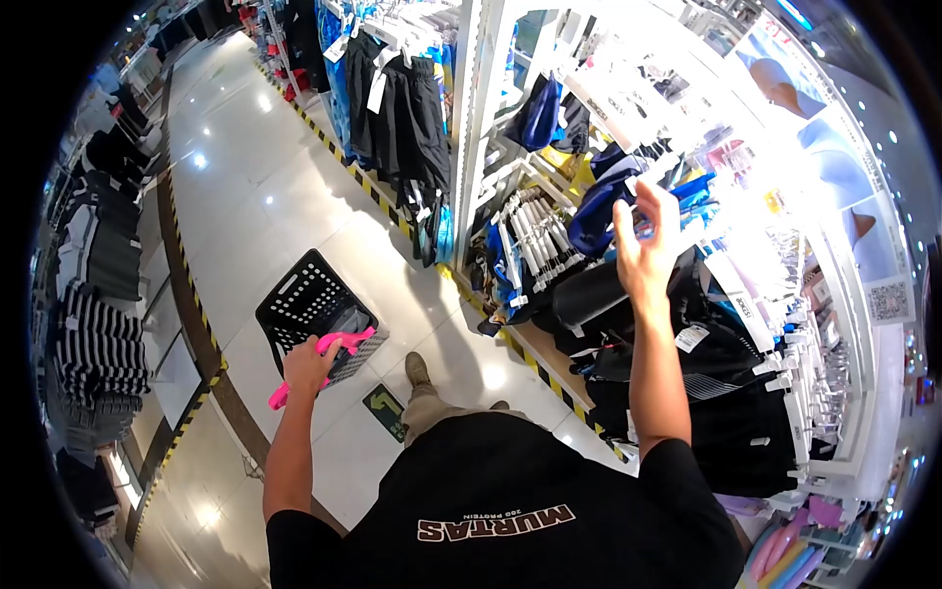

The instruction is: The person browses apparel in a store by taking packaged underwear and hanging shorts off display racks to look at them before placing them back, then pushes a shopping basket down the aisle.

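left hand [309, 365]: fingers closed around a pink handle [348, 341]; the black basket [314, 267] sits just ahead of this grip, rigid, plastic-looking, walls pierced with holes, something dark grey inside, too shaded to tell

right hand [648, 245]: fingers curved and spread, thumb apart; a shiny dark blue garment [594, 218] lies just left of them, contact cannot be told

room: glossy tiled floor [235, 196] runs open ahead of the left grip; yellow-and-black striped tape [549, 385] edges the rack side, between the two hands; a second striped line lies left of the basket

writing: "murtas" and "200 protein" upside down on the black shirt [471, 461], below both grips; white label [692, 338] below the right hand, print too small to read; qr code [890, 299] well right of it; green floor sign [385, 404] with an arrow, right of the left grip

materials: slim white hangers [540, 240] left of the right hand; soft black shorts [392, 113] beyond it; striped knit-like garments [98, 344] well left of the left grip
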Available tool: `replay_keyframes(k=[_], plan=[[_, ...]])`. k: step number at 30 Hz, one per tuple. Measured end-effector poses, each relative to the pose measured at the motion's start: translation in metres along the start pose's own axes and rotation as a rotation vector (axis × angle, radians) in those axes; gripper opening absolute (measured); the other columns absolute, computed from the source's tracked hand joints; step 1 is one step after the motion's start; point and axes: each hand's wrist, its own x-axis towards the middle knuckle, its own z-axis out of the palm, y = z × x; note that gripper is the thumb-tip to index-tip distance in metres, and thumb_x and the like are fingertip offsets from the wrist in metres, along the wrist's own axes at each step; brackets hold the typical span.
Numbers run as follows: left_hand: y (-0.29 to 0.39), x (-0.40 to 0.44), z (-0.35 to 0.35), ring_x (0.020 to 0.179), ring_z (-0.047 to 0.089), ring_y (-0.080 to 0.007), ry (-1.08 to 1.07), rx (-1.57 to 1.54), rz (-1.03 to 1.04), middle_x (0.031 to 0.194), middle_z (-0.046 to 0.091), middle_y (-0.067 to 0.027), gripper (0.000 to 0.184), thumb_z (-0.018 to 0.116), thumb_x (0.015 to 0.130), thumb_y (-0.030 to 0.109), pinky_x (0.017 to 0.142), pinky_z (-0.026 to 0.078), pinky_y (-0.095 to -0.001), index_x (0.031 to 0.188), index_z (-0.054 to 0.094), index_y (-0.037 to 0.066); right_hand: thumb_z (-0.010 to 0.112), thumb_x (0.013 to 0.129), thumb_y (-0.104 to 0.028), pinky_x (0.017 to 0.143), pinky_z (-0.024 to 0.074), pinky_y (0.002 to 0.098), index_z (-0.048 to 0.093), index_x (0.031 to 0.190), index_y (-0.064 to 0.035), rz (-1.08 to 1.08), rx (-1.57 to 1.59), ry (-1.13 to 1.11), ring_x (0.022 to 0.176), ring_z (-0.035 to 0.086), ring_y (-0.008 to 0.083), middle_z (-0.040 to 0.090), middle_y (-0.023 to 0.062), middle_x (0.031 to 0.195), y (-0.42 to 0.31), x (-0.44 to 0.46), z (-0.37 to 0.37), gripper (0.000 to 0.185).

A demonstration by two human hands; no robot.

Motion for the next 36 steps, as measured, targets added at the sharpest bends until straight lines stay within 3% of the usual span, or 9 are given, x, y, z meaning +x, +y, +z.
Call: replay_keyframes(k=[5, 12, 18, 19, 22, 25, 29, 32, 36], plan=[[-0.026, 0.037, -0.010, 0.069, 0.068, -0.0422, -0.013, -0.063, -0.022, 0.070, 0.067, -0.0214, 0.062, 0.060, 0.087, 0.065, 0.064, 0.053, -0.0525, 0.076, 0.063, 0.004, 0.075, 0.087, -0.017, 0.100, 0.0462, 0.0457, 0.054, 0.132, -0.0035, -0.120, -0.345, -0.023, 0.115, 0.059, 0.0397, 0.062, 0.0229, 0.124, 0.010, 0.061, 0.036, 0.051], [-0.053, 0.068, -0.011, 0.068, 0.068, -0.0435, 0.004, -0.119, 0.018, 0.069, 0.067, -0.0219, 0.059, 0.064, 0.087, 0.060, 0.064, 0.053, -0.0537, 0.079, 0.068, 0.002, 0.075, 0.087, -0.034, 0.093, 0.0519, 0.0417, 0.052, 0.139, -0.0110, 0.170, -0.674, -0.119, 0.108, 0.067, 0.0328, 0.068, 0.0150, 0.123, 0.036, 0.082, 0.074, 0.061], [-0.063, 0.082, -0.014, 0.069, 0.068, -0.0440, -0.046, -0.152, 0.053, 0.072, 0.068, -0.0232, 0.056, 0.065, 0.088, 0.056, 0.065, 0.053, -0.0536, 0.086, 0.071, 0.000, 0.072, 0.088, -0.044, 0.088, 0.0533, 0.0430, 0.064, 0.126, -0.0093, 0.366, -0.767, -0.147, 0.102, 0.069, 0.0358, 0.071, 0.0196, 0.112, 0.034, 0.090, 0.084, 0.052], [-0.064, 0.084, -0.017, 0.078, 0.069, -0.0409, -0.149, -0.163, 0.025, 0.085, 0.070, -0.0219, 0.053, 0.067, 0.088, 0.052, 0.070, 0.054, -0.0502, 0.097, 0.070, 0.000, 0.072, 0.088, -0.045, 0.087, 0.0536, 0.0434, 0.065, 0.124, -0.0087, 0.399, -0.772, -0.134, 0.100, 0.069, 0.0364, 0.071, 0.0203, 0.109, 0.018, 0.091, 0.084, 0.052], [-0.058, 0.085, -0.025, 0.090, 0.068, -0.0357, 0.010, -0.440, 0.050, 0.099, 0.069, -0.0174, 0.050, 0.070, 0.088, 0.046, 0.077, 0.053, -0.0460, 0.106, 0.067, 0.000, 0.072, 0.086, -0.054, 0.082, 0.0544, 0.0425, 0.065, 0.123, -0.0098, 0.337, -0.757, -0.056, 0.094, 0.070, 0.0367, 0.072, 0.0195, 0.103, 0.022, 0.088, 0.075, 0.058], [-0.053, 0.102, -0.015, 0.095, 0.064, -0.0282, 0.061, -0.622, 0.112, 0.103, 0.065, -0.0134, 0.040, 0.073, 0.089, 0.029, 0.082, 0.051, -0.0385, 0.116, 0.065, 0.000, 0.078, 0.083, -0.049, 0.083, 0.0535, 0.0396, 0.065, 0.118, -0.0035, 0.309, -0.527, -0.001, 0.092, 0.071, 0.0331, 0.073, 0.0182, 0.100, 0.018, 0.070, 0.058, 0.059], [-0.006, 0.126, -0.022, 0.102, 0.063, -0.0248, -0.013, -0.980, 0.170, 0.111, 0.066, -0.0137, 0.035, 0.073, 0.091, 0.019, 0.090, 0.049, -0.0371, 0.119, 0.064, -0.001, 0.085, 0.081, -0.017, 0.069, 0.0530, 0.0269, 0.064, 0.108, -0.0029, 0.469, -0.002, -0.093, 0.077, 0.066, 0.0091, 0.073, 0.0055, 0.092, -0.015, 0.046, 0.054, 0.036], [0.052, 0.147, -0.051, 0.111, 0.061, -0.0230, -0.120, -1.208, 0.235, 0.123, 0.065, -0.0136, 0.044, 0.074, 0.090, 0.018, 0.095, 0.048, -0.0364, 0.129, 0.061, 0.001, 0.084, 0.082, -0.014, 0.071, 0.0508, 0.0235, 0.064, 0.105, -0.0011, 0.532, 0.071, -0.281, 0.080, 0.062, 0.0078, 0.069, 0.0013, 0.091, -0.043, 0.036, 0.052, 0.033], [0.124, 0.164, -0.110, 0.123, 0.057, -0.0216, -0.118, -1.441, 0.551, 0.126, 0.063, -0.0155, 0.067, 0.077, 0.087, 0.014, 0.105, 0.042, -0.0354, 0.144, 0.046, 0.001, 0.085, 0.080, -0.012, 0.076, 0.0488, 0.0235, 0.066, 0.107, -0.0013, 0.579, 0.245, -0.367, 0.084, 0.060, 0.0071, 0.067, 0.0009, 0.094, -0.053, 0.016, 0.057, 0.035]])
